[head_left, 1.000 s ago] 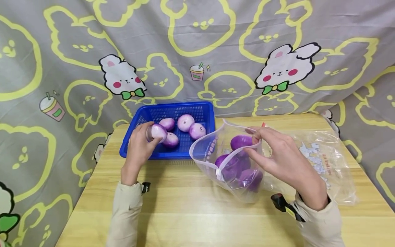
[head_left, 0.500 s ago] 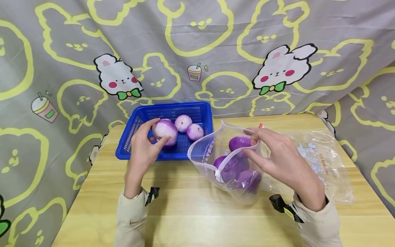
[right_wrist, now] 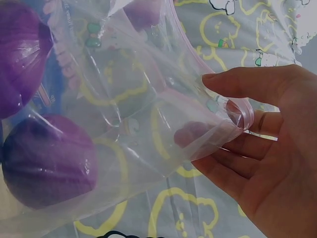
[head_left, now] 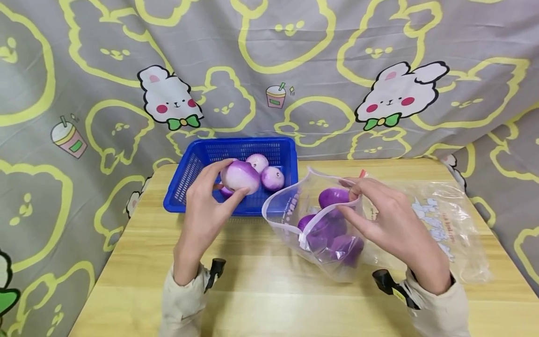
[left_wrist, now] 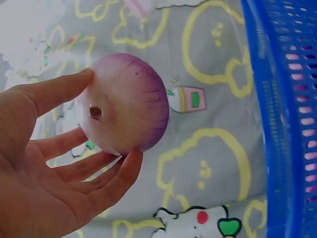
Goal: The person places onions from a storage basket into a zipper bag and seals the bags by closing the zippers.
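My left hand (head_left: 210, 196) holds a pale purple-and-white onion (head_left: 241, 177) between thumb and fingers above the front of the blue basket (head_left: 185, 182); the left wrist view shows the onion (left_wrist: 126, 104) gripped by thumb and fingertips (left_wrist: 126, 168). Two more onions (head_left: 265, 171) lie in the basket. My right hand (head_left: 379, 215) pinches the rim of a clear zip bag (head_left: 311, 220) and keeps its mouth open. Several dark purple onions (head_left: 332, 234) sit inside the bag. In the right wrist view the bag rim (right_wrist: 237, 116) is caught between thumb and fingers, with onions (right_wrist: 47, 161) behind the plastic.
Everything rests on a light wooden table (head_left: 269, 299). A second clear bag (head_left: 442, 224) lies flat at the right. A grey cloth with yellow outlines and rabbits (head_left: 400, 93) hangs behind and around the table.
My left hand has lifted an onion out of the basket and carried it right, toward the bag. The right hand has kept its pinch on the bag rim.
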A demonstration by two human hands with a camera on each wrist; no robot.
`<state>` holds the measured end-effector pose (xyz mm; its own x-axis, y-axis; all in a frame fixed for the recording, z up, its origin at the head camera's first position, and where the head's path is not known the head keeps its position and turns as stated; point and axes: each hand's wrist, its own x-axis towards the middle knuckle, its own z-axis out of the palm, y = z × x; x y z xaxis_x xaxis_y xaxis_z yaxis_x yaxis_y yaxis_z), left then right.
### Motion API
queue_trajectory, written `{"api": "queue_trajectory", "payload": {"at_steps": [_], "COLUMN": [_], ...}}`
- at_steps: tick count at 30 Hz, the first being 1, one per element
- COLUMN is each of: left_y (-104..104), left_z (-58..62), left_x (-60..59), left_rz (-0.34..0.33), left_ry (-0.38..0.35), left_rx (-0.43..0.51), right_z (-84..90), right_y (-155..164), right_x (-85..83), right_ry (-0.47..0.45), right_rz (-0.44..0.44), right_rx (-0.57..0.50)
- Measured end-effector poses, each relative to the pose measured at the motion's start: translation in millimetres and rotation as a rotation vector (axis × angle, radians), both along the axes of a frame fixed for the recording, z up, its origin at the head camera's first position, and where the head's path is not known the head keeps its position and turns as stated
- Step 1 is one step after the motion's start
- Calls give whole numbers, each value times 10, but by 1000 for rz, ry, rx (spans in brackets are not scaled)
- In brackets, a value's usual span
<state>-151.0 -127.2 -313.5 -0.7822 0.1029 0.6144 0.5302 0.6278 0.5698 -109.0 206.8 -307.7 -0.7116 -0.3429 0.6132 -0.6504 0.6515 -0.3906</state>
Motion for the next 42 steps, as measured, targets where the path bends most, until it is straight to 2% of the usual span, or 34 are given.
{"api": "queue_trajectory", "payload": {"at_steps": [9,16,20,29,34,39,42], "left_y": [180,325,403,541,551,546,529], "left_z": [71,121,120,92,72,62,56], "left_x": [212,361,415,454,449,431,422], "left_rz": [-117,-286,-351,-355,-346,-321,-317], "left_ry": [58,74,81,74,62,59,28], "left_rx": [-31,-80,-141,-234,-288,-344,-356], "right_z": [0,-1,-1,38,66,50,46], "right_y": [-11,-36,-56,-112,-119,-113,-100], "right_x": [-2,14,25,113,149,133,114], "right_ry": [20,3,5,30,9,25,30], "right_rz": [33,30,50,88,93,104,109], "right_rx": [-21,-2,-7,-10,-19,-33,-43]}}
